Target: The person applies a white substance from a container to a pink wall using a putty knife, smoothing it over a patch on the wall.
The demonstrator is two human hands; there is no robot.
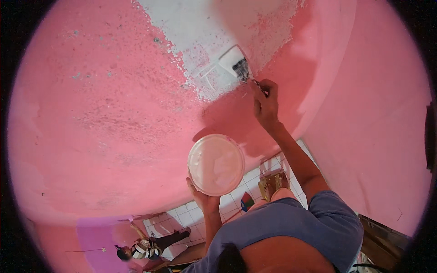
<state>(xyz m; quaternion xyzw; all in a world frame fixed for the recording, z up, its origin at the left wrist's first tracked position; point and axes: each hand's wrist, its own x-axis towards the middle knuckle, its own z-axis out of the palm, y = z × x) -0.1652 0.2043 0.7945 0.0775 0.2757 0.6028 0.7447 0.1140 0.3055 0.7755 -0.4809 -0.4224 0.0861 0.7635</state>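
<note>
My right hand (pixel 267 102) grips the handle of a putty knife (pixel 231 56) raised to the pink wall. Its wide blade is coated in white paste, with a dark patch near the handle. The blade lies against or very close to a white-coated patch (pixel 182 22) with ragged edges; thin curved white streaks show beside it. Lower down, my left hand (pixel 205 200) supports a round, pale, lid-like tray (pixel 216 164) by its lower edge. Glossy pale smears cover its surface. Most of the left fingers are hidden behind it.
The pink wall (pixel 114 113) has rough, speckled patches and meets another wall at right. Below are a white tiled floor (pixel 182 216), a worn wooden stool (pixel 273 182) near my legs and a red-green-blue object (pixel 246 201). At lower left, a person (pixel 145 248) reaches toward a purple wall area (pixel 98 241).
</note>
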